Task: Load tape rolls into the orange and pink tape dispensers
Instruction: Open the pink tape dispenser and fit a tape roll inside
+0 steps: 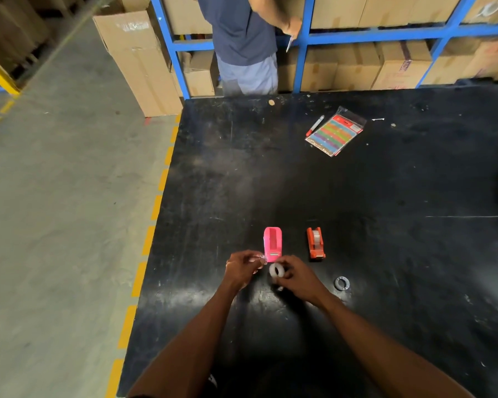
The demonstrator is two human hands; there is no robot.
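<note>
The pink tape dispenser point(273, 243) stands on the black table point(385, 196) with its well empty. To its right is the orange dispenser point(316, 243), a clear tape roll sitting in it. Just in front of the pink dispenser, my right hand point(298, 278) holds a white tape roll point(277, 272) upright. My left hand point(242, 268) pinches a small clear pinkish piece point(260, 259), perhaps the tape's end or a spindle; I cannot tell which. A grey ring-shaped core point(341, 283) lies on the table to the right of my right hand.
A red marker point(314, 125) and a packet of coloured labels point(336, 131) lie at the far side of the table. A person point(242, 44) stands behind the table at blue shelving with cardboard boxes. The table's left edge drops to a concrete floor with yellow markings.
</note>
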